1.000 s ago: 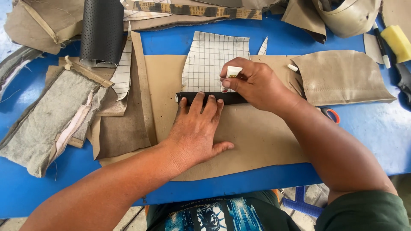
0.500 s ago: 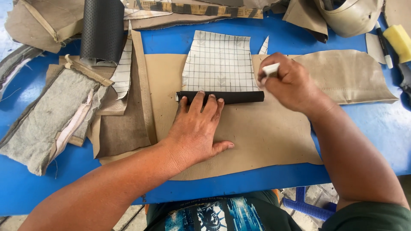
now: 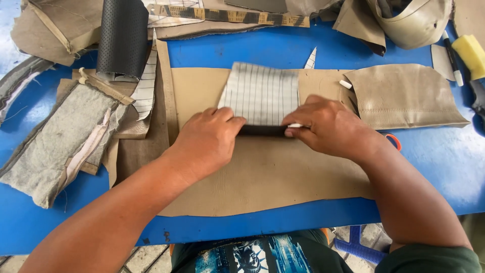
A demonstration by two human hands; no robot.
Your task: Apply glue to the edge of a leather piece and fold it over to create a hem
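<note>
I see a black strip (image 3: 262, 130) lying on the tan leather sheet (image 3: 262, 177), its long axis running left to right across the middle of the blue table (image 3: 439, 151); only its centre shows, since a hand covers each end. A white gridded piece (image 3: 261, 93) rises from the strip's far edge, tilted up off the sheet. My left hand (image 3: 207, 141) has its fingers curled together and pressed down over the strip's left end, and my right hand (image 3: 326, 126) does the same at the right end, with a slim white thing (image 3: 295, 125) tucked under its fingertips; I cannot tell what it is. The strip lies directly beneath both sets of fingers, so neither hand is nearer. To the far left stand a roll of black perforated material (image 3: 121, 38) and grey felt scraps (image 3: 60, 136); to the right lies a stitched tan piece (image 3: 404, 96), and at the far right corner a yellow sponge (image 3: 470, 50).
</note>
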